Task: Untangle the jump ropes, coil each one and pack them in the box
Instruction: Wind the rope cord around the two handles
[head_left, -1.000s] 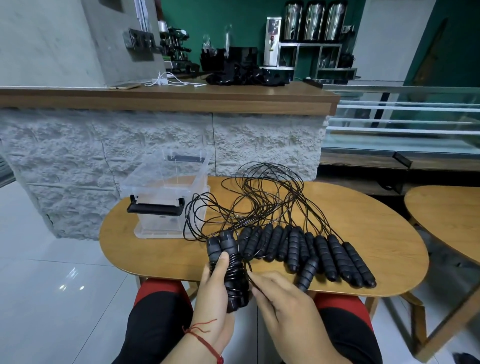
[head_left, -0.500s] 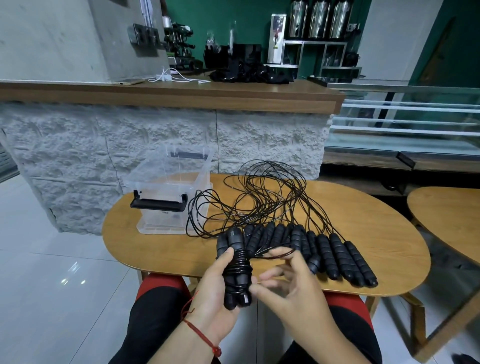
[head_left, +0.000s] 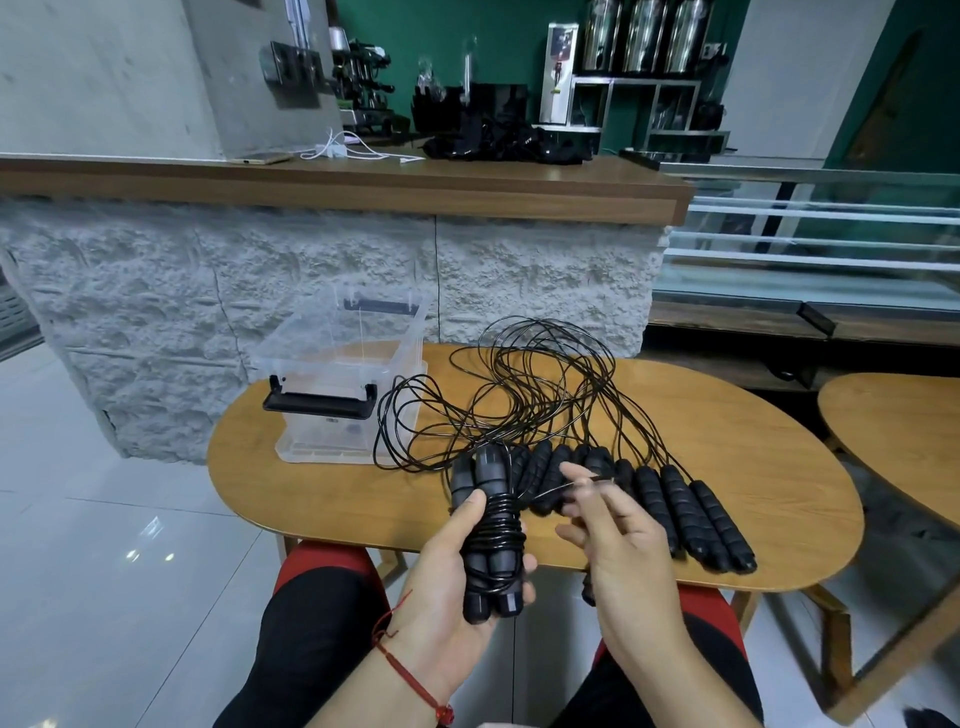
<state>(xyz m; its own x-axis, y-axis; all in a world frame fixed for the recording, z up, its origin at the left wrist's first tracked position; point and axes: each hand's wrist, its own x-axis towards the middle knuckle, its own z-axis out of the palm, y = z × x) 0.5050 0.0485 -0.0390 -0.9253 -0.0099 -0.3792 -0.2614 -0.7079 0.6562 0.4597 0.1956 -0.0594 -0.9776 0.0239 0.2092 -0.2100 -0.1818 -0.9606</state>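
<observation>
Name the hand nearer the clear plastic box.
Left. The left hand, gripping the coiled jump rope, is front-right of the clear plastic box; the right hand, pinching a cord, is farther right.

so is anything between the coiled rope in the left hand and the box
Nothing solid: only bare table and one loose cord loop beside the box. The coiled rope has its free end pinched by the right hand.

A café: espresso machine (head_left: 359, 78) and steel urns (head_left: 644, 36) behind a wooden counter (head_left: 337, 189).
</observation>
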